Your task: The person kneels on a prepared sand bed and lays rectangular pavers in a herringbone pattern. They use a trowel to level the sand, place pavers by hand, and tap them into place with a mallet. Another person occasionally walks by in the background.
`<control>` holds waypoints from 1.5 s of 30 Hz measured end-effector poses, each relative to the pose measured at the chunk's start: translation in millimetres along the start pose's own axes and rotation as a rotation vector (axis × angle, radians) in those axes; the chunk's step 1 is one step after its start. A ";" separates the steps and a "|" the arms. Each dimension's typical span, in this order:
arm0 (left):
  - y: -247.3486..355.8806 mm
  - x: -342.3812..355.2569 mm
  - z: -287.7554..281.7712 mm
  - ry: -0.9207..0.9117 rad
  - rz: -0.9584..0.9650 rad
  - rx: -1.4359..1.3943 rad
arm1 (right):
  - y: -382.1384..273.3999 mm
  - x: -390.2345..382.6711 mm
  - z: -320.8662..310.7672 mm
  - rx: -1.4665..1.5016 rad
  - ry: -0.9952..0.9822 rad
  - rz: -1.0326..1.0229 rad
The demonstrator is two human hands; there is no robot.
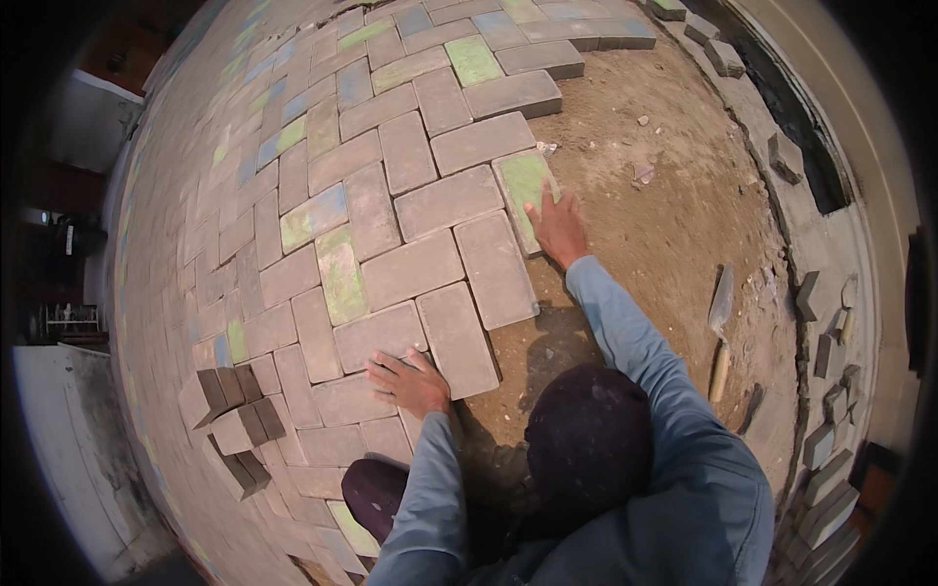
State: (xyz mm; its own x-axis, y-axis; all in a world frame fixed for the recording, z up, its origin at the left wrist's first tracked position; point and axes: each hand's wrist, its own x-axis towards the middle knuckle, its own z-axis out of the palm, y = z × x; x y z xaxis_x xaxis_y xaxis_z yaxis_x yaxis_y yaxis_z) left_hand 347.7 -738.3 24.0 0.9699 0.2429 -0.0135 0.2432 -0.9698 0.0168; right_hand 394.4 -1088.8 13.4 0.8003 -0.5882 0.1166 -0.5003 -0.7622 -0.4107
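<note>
My right hand (560, 227) rests with fingers apart at the right edge of a paving block with green paint (522, 186), at the border between the laid blocks and bare sand. The fingertips reach onto the block's painted face. Lower and to the left, my left hand (410, 383) lies with spread fingers on the laid paving, beside a plain grey paving block (456, 339). Nothing shows in either palm. Blocks around both hands sit in a herringbone pattern, some with green or blue paint.
Bare sand (645, 127) stretches to the right, with a trowel (721, 327) on it. Loose blocks are piled on the paving (234, 415) at the left. More loose blocks (831, 488) line the kerb at the right, near a dark gap (801, 127).
</note>
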 end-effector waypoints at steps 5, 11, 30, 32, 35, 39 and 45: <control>4.7 -0.3 7.4 0.027 0.000 0.029 | -15.3 -1.9 3.3 -0.143 0.134 0.042; 8.7 -4.6 4.5 0.021 0.023 0.005 | 0.3 -6.1 -12.4 -0.056 0.047 0.031; 57.4 22.4 -2.6 0.180 0.487 -0.455 | 241.9 -333.8 -198.4 0.066 0.104 0.479; 132.9 6.1 -26.0 0.031 0.665 -0.544 | 258.0 -327.7 -195.2 0.065 0.140 0.550; 216.1 6.5 -54.0 -0.183 0.815 -0.501 | 291.0 -325.4 -168.2 0.047 0.141 0.574; 263.0 2.0 -50.9 -0.227 0.794 -0.379 | 243.0 -306.2 -184.7 -0.212 0.153 0.629; 208.3 -9.7 7.1 0.062 0.723 -0.108 | 143.9 -201.3 -155.7 0.382 -0.064 0.256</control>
State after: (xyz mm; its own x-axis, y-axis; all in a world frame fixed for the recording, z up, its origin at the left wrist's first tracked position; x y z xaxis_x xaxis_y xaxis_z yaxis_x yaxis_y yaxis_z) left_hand 389.0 -942.9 20.5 0.8863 -0.4533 0.0948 -0.4615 -0.8817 0.0987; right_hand 109.8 -1122.2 71.6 0.6917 -0.7174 -0.0829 -0.5361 -0.4332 -0.7245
